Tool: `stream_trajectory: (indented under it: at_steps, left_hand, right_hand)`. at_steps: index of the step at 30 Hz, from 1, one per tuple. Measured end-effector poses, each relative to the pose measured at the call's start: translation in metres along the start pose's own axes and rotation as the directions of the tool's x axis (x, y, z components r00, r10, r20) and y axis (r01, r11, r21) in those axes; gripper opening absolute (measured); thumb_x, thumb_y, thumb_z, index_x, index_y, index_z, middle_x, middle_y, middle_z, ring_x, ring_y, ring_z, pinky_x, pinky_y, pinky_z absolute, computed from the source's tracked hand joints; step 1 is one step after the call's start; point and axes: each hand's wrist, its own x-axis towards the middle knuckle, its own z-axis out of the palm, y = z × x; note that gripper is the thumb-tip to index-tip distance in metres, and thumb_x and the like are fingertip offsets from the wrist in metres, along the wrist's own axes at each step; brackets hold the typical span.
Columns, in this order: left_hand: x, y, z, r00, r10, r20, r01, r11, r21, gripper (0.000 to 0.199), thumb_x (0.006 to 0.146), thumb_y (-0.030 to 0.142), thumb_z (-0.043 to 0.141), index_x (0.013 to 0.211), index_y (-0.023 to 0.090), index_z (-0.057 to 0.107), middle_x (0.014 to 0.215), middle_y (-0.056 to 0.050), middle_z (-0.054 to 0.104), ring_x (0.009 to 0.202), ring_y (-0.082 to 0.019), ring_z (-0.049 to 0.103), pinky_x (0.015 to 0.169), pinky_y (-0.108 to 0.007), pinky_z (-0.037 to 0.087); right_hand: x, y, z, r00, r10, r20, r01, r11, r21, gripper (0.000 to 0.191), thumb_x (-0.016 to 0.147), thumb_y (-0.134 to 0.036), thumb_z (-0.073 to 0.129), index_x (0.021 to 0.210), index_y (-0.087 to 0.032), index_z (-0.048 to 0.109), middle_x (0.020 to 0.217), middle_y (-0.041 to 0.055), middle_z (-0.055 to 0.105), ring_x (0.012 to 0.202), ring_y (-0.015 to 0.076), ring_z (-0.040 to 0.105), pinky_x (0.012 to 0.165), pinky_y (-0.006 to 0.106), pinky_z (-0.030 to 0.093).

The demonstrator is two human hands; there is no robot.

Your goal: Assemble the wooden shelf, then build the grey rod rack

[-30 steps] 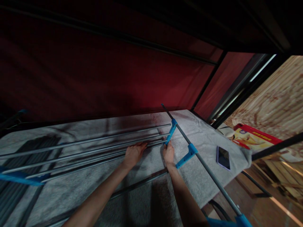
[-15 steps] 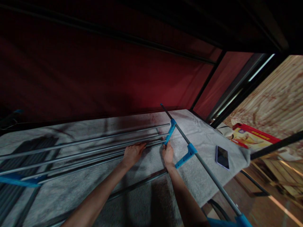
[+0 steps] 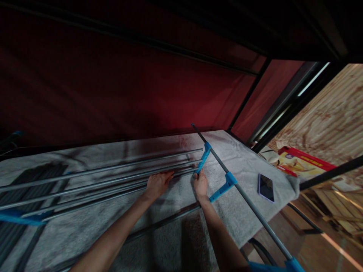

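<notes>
Several grey metal tubes (image 3: 113,176) run side by side from the left towards a blue plastic bracket (image 3: 203,156). My left hand (image 3: 158,184) is closed over the lower tubes near their right ends; its fingertips are partly hidden. Just to its right, my right hand (image 3: 200,184) pinches the lower end of the bracket, where tube ends meet it. The bracket sits on a long grey crossbar (image 3: 251,204) that slants down to the right. A second blue bracket (image 3: 224,187) on the same crossbar lies beside my right wrist.
Grey cloth (image 3: 246,162) covers the table. A phone (image 3: 266,187) lies near its right edge. On the left, another blue bracket (image 3: 21,217) holds tube ends, beside a stack of dark tubes (image 3: 31,185). A red box (image 3: 306,162) stands beyond a dark frame; a red wall (image 3: 136,90) rises behind.
My left hand and the tubes have shifted very slightly to the left. My right hand stays on the bracket.
</notes>
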Motion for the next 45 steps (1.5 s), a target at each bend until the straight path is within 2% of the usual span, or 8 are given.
stream_trajectory:
  at_steps: [16,25,34,42,45]
  left_hand:
    - [0.001,0.0,-0.003,1.0,0.009,0.013,-0.009,1.0,0.019,0.043,0.099,0.039,0.032,0.132,0.03,0.059,0.12,-0.005,0.07,0.105,-0.024,0.067,0.084,-0.035,0.05]
    - [0.003,0.0,-0.004,0.999,-0.011,0.034,0.011,1.0,0.006,0.042,0.099,0.039,0.034,0.131,0.03,0.059,0.12,-0.005,0.07,0.106,-0.023,0.067,0.086,-0.033,0.049]
    - [0.007,0.0,-0.006,0.994,-0.055,0.097,0.058,0.998,-0.023,0.041,0.098,0.04,0.036,0.13,0.03,0.06,0.123,-0.006,0.069,0.109,-0.024,0.066,0.09,-0.036,0.049]
    - [0.002,0.005,-0.005,0.999,-0.019,0.026,0.019,1.0,0.02,0.043,0.098,0.038,0.033,0.131,0.026,0.059,0.123,-0.008,0.068,0.106,-0.027,0.065,0.092,-0.041,0.048]
    - [-0.016,0.0,0.005,0.98,0.158,-0.117,-0.152,0.986,0.061,0.046,0.097,0.031,0.036,0.141,0.023,0.049,0.137,-0.01,0.058,0.122,-0.026,0.055,0.105,-0.042,0.041]
  right_hand:
    - [0.001,-0.003,-0.005,0.998,0.041,0.036,-0.042,0.999,0.013,0.036,0.09,-0.02,0.041,0.122,-0.014,0.057,0.093,0.0093,0.071,0.083,0.0222,0.066,0.074,0.029,0.045]
    - [-0.001,-0.004,-0.003,1.0,0.019,0.009,-0.019,1.0,0.016,0.037,0.09,-0.019,0.041,0.123,-0.015,0.056,0.091,0.0085,0.071,0.083,0.0217,0.066,0.075,0.028,0.046]
    - [-0.002,-0.006,0.001,1.0,0.015,0.005,-0.015,1.0,0.008,0.039,0.09,-0.016,0.041,0.126,-0.011,0.055,0.099,0.0127,0.071,0.086,0.0234,0.067,0.078,0.03,0.046]
    - [-0.003,-0.008,-0.001,1.0,0.016,0.007,-0.016,1.0,0.02,0.04,0.089,-0.015,0.04,0.126,-0.011,0.054,0.101,0.0129,0.07,0.089,0.0234,0.067,0.08,0.03,0.047]
    - [-0.003,-0.008,-0.003,1.0,-0.005,0.006,0.005,0.999,0.042,0.04,0.088,-0.016,0.042,0.126,-0.013,0.054,0.101,0.012,0.07,0.089,0.0228,0.066,0.081,0.03,0.048]
